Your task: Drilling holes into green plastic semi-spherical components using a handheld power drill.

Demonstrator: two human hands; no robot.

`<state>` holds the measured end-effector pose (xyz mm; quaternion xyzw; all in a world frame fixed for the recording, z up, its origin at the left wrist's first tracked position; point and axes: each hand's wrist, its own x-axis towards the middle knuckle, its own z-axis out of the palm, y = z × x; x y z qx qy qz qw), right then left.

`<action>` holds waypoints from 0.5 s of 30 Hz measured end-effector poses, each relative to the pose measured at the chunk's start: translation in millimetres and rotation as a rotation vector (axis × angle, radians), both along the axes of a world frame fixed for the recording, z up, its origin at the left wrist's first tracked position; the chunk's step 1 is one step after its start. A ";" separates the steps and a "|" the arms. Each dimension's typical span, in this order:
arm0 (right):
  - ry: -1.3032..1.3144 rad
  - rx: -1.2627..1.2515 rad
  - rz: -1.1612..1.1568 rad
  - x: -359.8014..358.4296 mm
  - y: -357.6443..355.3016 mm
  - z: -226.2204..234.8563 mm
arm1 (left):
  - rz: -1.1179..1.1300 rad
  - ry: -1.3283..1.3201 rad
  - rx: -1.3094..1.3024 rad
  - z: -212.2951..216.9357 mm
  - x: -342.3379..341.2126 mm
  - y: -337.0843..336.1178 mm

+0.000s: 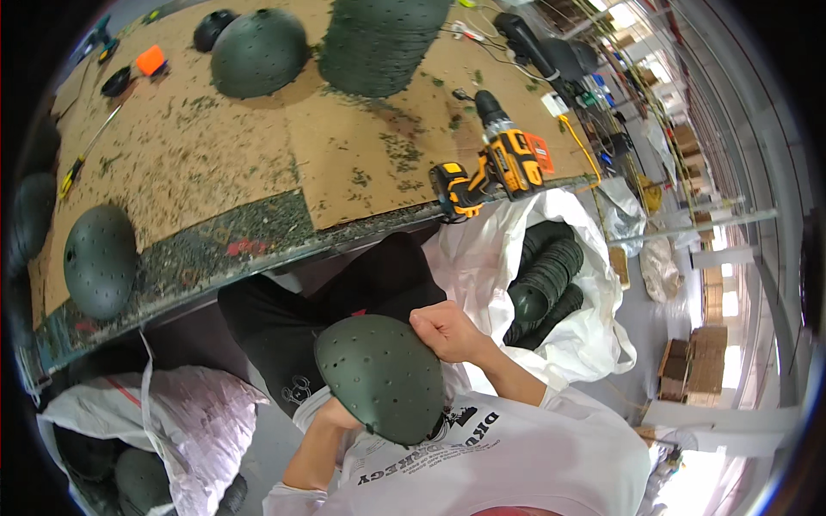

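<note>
A dark green plastic half-dome [379, 378], dotted with small holes and bumps, is held over my lap with its rounded side up. My right hand [447, 331] is closed in a fist at its upper right rim. At the lower left edge my left hand [340, 414] grips the dome, its fingers hidden underneath. On the bench ahead, a yellow and black cordless drill [508, 159] lies near the front edge. Another green dome [101, 261] rests at the bench's left front corner.
The cardboard-covered bench [232, 146] carries green shavings, a tall stack of domes [379, 47], a large dome [260, 53] and a yellow-handled screwdriver [76, 170]. A white sack [602, 297] with nested domes stands at my right. Another sack [202, 413] with domes sits at my left.
</note>
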<state>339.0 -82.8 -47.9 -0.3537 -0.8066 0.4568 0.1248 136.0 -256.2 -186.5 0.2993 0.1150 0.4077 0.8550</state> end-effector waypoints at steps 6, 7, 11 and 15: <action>0.020 0.064 0.003 -5.4 -8.9 -4.7 | -0.112 0.070 0.074 -5.4 15.1 23.4; 0.001 0.105 0.046 -3.9 -10.3 -8.5 | -0.125 0.082 0.089 -6.2 17.7 28.5; -0.049 0.122 -0.007 0.4 -16.3 -12.9 | -0.129 0.142 0.127 -11.3 22.2 38.1; -0.060 0.046 -0.037 -3.0 -18.8 -12.2 | -0.093 0.212 0.138 -15.5 19.6 35.9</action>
